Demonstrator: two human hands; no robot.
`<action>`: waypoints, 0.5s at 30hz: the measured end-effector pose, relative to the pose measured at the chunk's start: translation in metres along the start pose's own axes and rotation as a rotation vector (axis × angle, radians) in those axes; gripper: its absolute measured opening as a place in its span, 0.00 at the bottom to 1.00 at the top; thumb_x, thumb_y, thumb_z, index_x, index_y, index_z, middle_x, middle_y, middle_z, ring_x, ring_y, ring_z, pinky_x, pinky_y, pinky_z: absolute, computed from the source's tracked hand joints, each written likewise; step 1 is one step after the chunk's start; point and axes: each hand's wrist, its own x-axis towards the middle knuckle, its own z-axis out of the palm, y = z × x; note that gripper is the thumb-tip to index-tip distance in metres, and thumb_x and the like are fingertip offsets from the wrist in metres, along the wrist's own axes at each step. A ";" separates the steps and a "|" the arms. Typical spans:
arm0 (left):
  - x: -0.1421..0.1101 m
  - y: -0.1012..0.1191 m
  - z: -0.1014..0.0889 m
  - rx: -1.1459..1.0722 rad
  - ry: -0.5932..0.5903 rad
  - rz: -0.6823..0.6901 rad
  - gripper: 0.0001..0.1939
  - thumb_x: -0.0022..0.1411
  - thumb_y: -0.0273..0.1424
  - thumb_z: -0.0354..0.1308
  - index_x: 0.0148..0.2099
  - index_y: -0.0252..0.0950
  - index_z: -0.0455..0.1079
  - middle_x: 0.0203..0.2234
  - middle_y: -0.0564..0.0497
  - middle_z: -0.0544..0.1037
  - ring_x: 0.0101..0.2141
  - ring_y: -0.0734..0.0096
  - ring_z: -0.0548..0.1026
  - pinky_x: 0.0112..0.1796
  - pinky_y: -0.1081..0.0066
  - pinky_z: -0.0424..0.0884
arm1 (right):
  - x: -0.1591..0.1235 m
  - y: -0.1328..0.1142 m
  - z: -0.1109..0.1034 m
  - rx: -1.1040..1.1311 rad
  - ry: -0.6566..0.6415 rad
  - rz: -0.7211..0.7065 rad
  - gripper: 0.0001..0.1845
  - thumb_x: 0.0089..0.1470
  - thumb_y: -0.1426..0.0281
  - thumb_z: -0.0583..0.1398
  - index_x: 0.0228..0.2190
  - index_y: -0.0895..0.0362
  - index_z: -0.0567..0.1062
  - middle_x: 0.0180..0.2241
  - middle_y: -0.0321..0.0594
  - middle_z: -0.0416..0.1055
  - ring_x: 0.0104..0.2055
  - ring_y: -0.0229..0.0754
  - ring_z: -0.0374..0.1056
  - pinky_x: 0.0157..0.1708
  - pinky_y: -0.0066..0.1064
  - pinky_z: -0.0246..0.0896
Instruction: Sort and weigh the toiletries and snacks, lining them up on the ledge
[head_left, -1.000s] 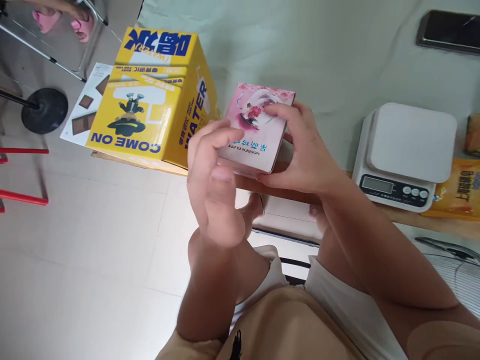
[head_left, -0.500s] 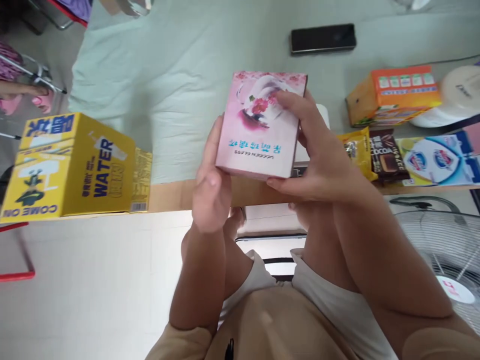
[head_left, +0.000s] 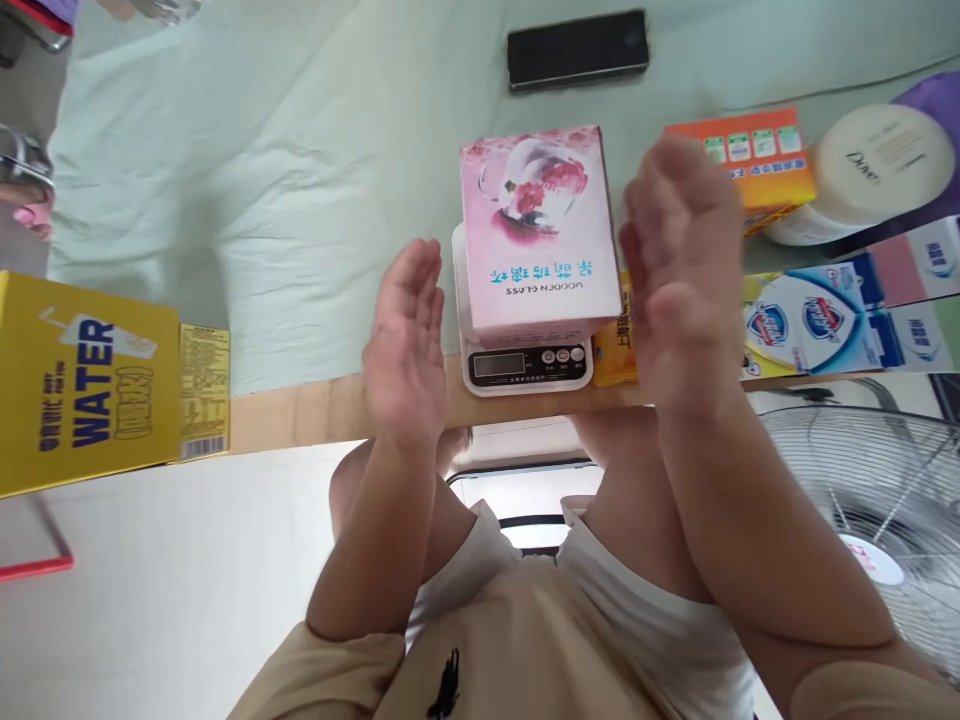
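A pink glass-cup box with a printed teacup picture rests on a small white kitchen scale at the table's near edge. The scale's dark display and several buttons show in front of the box. To the left of the box, my left hand is held apart from it, fingers stretched out, holding nothing. My right hand is raised on the other side, also off the box, with its fingers extended and nothing in it. It covers part of a yellow packet beside the scale.
A yellow WATER box stands at the left edge. On the right are an orange box, a Dove tub and blue-and-white soap packs. A black phone lies farther back. Below right is a fan.
The pink box has gone from between both hands onto the scale. Both hands have let go and moved apart to either side. The view has shifted to the right.
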 end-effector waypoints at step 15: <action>0.000 -0.005 -0.020 0.149 -0.039 0.061 0.31 0.60 0.65 0.61 0.56 0.53 0.80 0.63 0.50 0.75 0.68 0.47 0.70 0.69 0.54 0.68 | -0.009 0.005 0.018 0.132 0.113 -0.065 0.30 0.62 0.46 0.50 0.61 0.42 0.61 0.68 0.43 0.63 0.74 0.53 0.61 0.72 0.57 0.60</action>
